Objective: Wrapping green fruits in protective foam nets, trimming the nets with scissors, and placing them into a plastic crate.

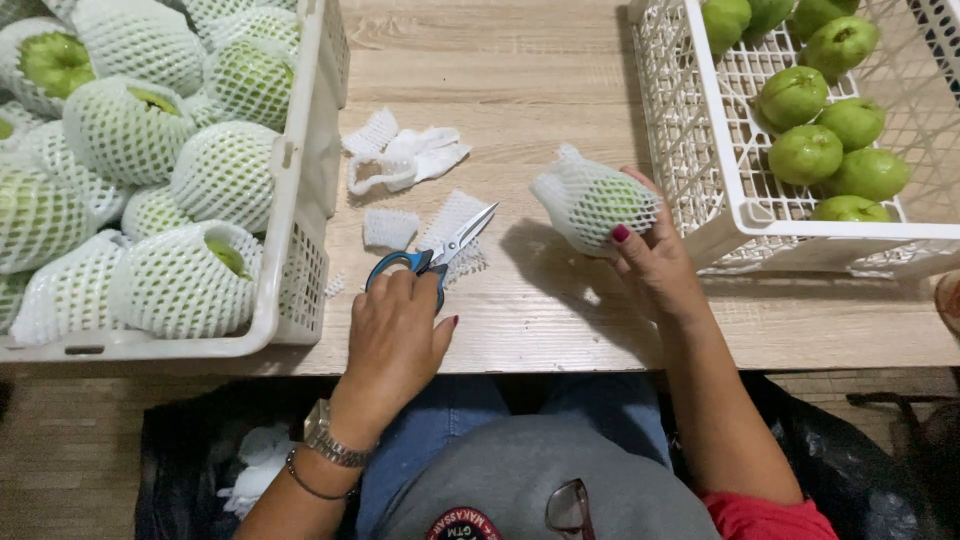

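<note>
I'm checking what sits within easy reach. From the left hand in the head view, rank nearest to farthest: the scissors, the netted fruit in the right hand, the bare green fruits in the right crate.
1. Scissors: under the left hand, at its fingers.
2. Netted fruit: to the right, held in the right hand.
3. Bare green fruits: far right, inside the white crate.

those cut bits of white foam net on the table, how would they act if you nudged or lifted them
The foam net scraps look thin and open-meshed, so they are probably very light and would skid or flutter at a nudge. They lie crumpled and flattened on the table, so they are likely floppy, not stiff. The flat ones near the scissors seem unlikely to roll.
</note>
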